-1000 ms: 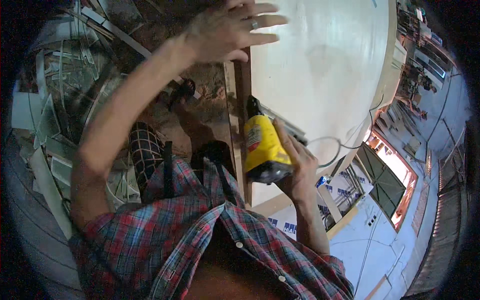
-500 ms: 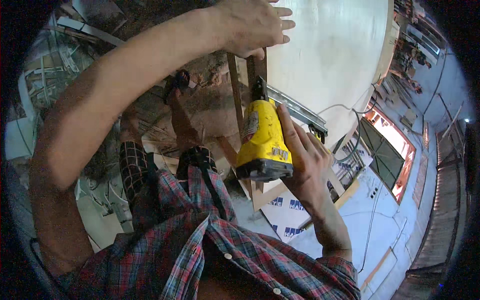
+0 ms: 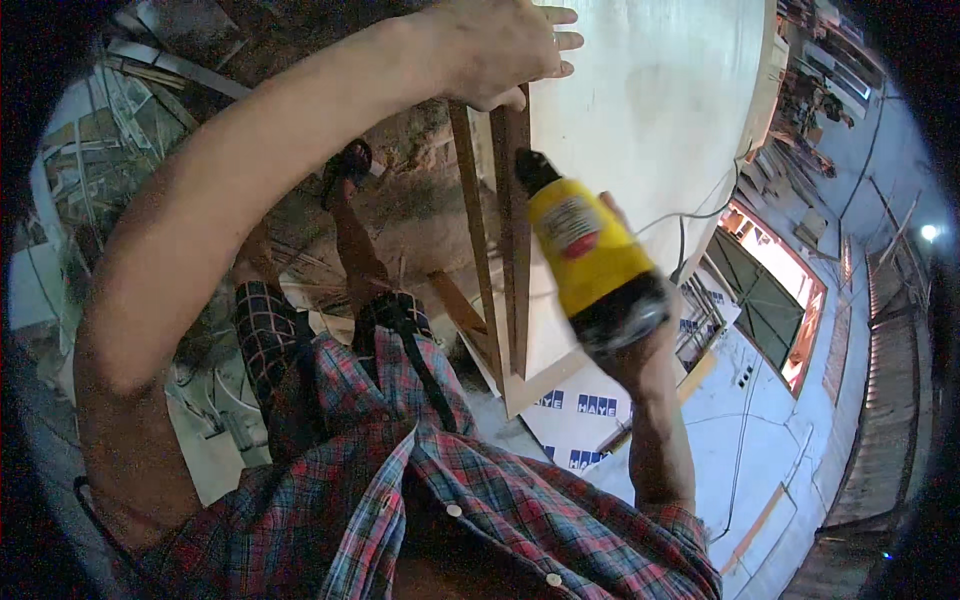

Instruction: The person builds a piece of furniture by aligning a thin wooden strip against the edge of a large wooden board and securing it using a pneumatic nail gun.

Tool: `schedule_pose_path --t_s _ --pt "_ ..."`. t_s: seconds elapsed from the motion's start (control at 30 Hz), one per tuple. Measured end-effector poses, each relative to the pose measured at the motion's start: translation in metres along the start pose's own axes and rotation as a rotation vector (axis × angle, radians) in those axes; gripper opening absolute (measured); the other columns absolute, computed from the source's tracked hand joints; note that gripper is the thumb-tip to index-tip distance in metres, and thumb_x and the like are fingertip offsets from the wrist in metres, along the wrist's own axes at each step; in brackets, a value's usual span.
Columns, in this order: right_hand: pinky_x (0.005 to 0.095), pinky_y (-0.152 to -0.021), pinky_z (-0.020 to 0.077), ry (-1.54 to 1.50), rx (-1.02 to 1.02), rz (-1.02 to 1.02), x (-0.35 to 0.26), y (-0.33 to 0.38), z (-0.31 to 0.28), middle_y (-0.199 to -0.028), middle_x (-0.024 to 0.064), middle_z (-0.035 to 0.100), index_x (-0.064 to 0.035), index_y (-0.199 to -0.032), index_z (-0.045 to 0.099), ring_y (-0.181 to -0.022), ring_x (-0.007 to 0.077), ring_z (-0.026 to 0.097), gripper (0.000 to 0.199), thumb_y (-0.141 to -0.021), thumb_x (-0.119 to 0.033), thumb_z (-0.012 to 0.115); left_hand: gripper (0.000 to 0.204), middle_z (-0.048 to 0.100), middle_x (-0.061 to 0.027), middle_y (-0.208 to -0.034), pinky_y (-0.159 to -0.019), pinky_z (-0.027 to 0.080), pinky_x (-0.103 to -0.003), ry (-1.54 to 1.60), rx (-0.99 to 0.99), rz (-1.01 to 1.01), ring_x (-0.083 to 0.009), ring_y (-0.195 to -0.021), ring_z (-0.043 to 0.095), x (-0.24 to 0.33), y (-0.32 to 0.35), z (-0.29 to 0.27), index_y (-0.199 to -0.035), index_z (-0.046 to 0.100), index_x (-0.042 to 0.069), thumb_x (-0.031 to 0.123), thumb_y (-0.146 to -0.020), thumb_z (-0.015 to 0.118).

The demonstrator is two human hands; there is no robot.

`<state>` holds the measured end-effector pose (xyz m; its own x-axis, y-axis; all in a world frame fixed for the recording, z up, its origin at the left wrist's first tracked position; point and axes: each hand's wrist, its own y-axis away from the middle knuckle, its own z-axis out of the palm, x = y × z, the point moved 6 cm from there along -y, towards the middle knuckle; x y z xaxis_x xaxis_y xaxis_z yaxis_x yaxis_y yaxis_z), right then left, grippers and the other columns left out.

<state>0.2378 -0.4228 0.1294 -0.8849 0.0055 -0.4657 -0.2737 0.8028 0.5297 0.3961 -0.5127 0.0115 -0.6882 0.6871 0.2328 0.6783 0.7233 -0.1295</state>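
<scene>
- Glare fills the opening point(image 3: 778, 262) at right; a small light point(image 3: 930, 233) glows nearby.
- The pale panel point(image 3: 650, 90) looks bright, the floor point(image 3: 412, 225) dim.
- The yellow tool point(image 3: 592, 248) is blurred.
- Edges bend toward a grainy black rim.

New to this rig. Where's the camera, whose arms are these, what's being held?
No robot here: these are a person's own bare arms. The camera is the left of two fisheyes worn on the head, looking down, so straight edges bend and the plaid shirt fills the bottom.

The right hand holds a yellow-and-black power tool, its black nose close to a dark wooden strip; contact is unclear. The left hand is at the edge of a large pale panel, fingertips over its face; whether it grips or just rests, I can't tell.

A thin cable or hose runs in front of the panel or on it.
</scene>
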Motion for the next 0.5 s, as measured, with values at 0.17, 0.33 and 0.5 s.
schedule_pose_path --t_s 0.17,0.33,0.5 --pt "0.0308 -0.081 0.0557 0.124 0.019 -0.017 0.022 -0.012 -0.028 -0.112 0.0153 0.068 0.0061 -0.118 0.059 -0.097 0.0193 0.069 0.041 -0.08 -0.001 0.073 0.052 0.051 -0.0077 -0.144 -0.115 0.033 -0.045 0.057 -0.007 0.003 -0.0243 -0.136 0.044 -0.002 -0.002 -0.004 -0.128 0.061 0.013 0.043 -0.086 0.069" --pt "0.0299 -0.074 0.0575 -0.1 0.029 0.103 0.029 -0.026 -0.028 -0.098 0.015 0.071 0.007 -0.111 0.06 -0.085 0.0186 0.071 0.031 -0.083 -0.002 0.07 0.051 0.051 -0.0063 -0.144 -0.114 0.032 -0.045 0.074 0.037 0.023 -0.0226 -0.136 0.044 -0.008 0.006 -0.001 -0.128 0.061 0.014 0.045 -0.087 0.067" --pt "0.03 -0.074 0.0573 -0.149 0.029 0.103 0.03 -0.028 -0.031 -0.102 0.0144 0.069 0.0053 -0.111 0.06 -0.086 0.0186 0.07 0.031 -0.083 -0.002 0.07 0.056 0.052 -0.007 -0.143 -0.114 0.032 -0.045 0.04 0.073 0.002 -0.0218 -0.135 0.044 -0.01 0.004 0.002 -0.13 0.061 0.015 0.049 -0.085 0.067"
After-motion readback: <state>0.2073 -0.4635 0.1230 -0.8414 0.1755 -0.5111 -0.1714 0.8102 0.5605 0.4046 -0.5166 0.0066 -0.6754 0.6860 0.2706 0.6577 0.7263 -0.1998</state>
